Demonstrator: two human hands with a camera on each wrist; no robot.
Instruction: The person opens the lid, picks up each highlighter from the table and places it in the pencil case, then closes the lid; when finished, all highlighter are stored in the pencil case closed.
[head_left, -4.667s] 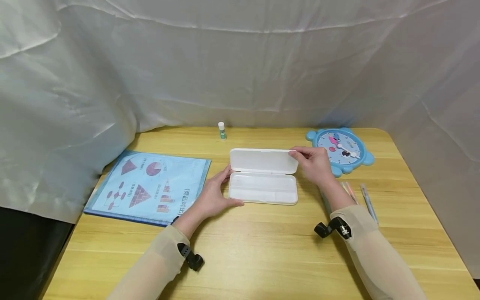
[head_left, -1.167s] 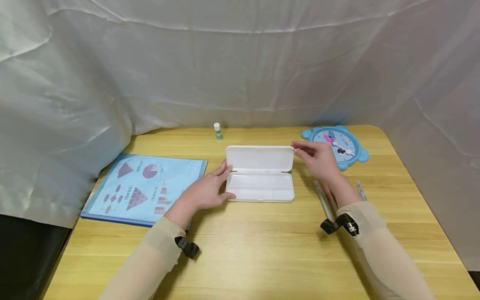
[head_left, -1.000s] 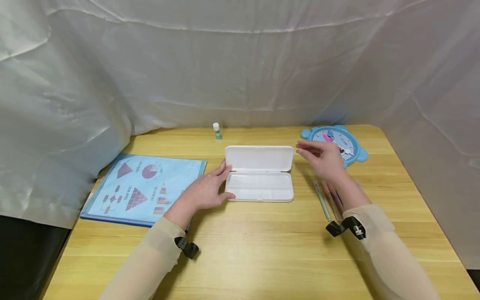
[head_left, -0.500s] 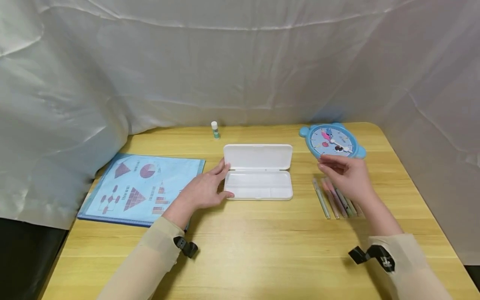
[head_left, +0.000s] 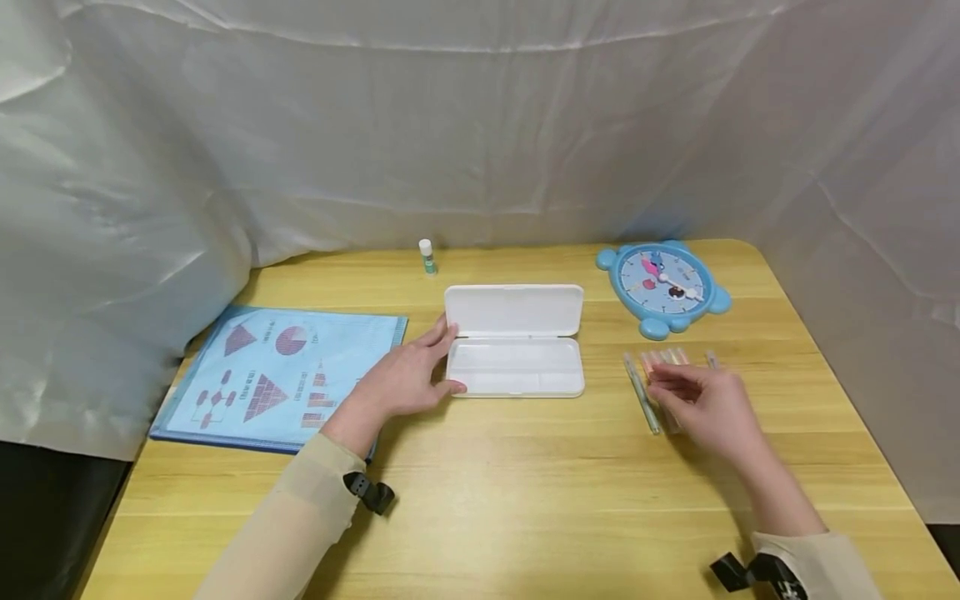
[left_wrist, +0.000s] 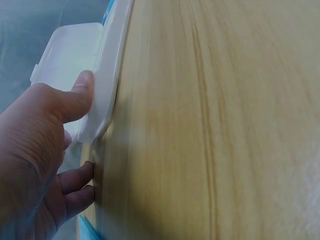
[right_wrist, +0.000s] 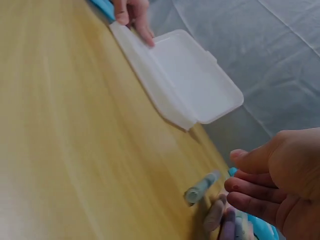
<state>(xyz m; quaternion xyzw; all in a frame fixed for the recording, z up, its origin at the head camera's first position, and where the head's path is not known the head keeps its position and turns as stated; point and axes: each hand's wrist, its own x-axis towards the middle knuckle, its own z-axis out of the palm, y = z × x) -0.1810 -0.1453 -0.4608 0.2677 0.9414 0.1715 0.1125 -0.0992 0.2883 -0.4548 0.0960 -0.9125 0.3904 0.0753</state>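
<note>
A white plastic pencil case lies in the middle of the table, its lid raised at the back and its compartments bare. My left hand holds the case's left end, thumb at the front corner and index finger by the hinge side. The left wrist view shows the thumb against the case wall. Over several pens at the right hovers my right hand, fingers bent loosely with nothing between them. A grey-green pen lies left of its fingertips; pink and other pale pens are partly hidden beneath the hand.
A blue toy clock lies at the back right. Behind the case stands a small glue stick with a white cap. A blue document folder covers the left side. Grey cloth hangs behind the wooden table.
The right hand has let go of the pencil case lid and moved right and towards the body, down to the pens. The lid stays up; the left hand keeps its place on the case.
</note>
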